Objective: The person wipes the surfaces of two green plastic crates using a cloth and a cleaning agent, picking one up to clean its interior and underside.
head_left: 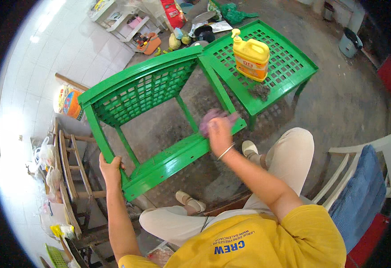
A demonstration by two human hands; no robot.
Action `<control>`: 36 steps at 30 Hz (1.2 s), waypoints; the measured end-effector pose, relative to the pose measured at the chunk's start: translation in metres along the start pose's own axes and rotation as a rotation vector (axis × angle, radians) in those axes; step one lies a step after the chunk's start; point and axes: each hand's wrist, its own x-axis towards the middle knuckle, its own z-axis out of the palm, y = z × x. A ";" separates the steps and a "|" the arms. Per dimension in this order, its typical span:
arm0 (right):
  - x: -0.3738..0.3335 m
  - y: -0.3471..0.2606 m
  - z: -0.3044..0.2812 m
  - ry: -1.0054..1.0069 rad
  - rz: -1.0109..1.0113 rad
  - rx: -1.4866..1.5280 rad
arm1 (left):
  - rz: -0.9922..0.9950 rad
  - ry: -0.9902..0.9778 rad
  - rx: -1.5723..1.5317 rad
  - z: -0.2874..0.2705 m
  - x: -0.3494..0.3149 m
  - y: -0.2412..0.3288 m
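Note:
A green plastic rack piece [168, 154] with a lattice panel and posts is tilted up in front of me. My left hand [111, 169] is closed around its near left corner post. Against the right end of its near rail, my right hand [220, 132] presses a crumpled purple cloth [210, 119]; hand and cloth are slightly blurred. Beyond it to the right stands a green lattice-topped stand [287, 58]. On this stand are a yellow jug [251, 60] with a pump top and a dark, fuzzy scouring pad [260, 91].
At the left, a wooden ladder-like frame [72, 165] leans near hanging plastic bags [48, 154]. A white shelf [122, 22], an orange basket [148, 43] and a red bag [173, 13] are at the back. A chair with a blue cloth [360, 196] stands at right, a bin [350, 43] farther off.

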 end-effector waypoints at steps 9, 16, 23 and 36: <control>-0.021 -0.040 -0.001 -0.138 -0.448 -0.094 | -0.016 -0.011 0.011 -0.015 0.014 -0.018; -0.002 0.060 -0.026 0.218 -0.173 -0.201 | 0.017 -0.025 0.041 -0.025 0.026 -0.030; -0.077 -0.092 0.045 -0.109 -0.373 0.185 | -0.011 -0.021 0.039 -0.015 0.022 -0.018; -0.054 0.015 0.013 -0.114 0.379 0.390 | -0.038 0.025 -0.019 -0.038 0.032 -0.050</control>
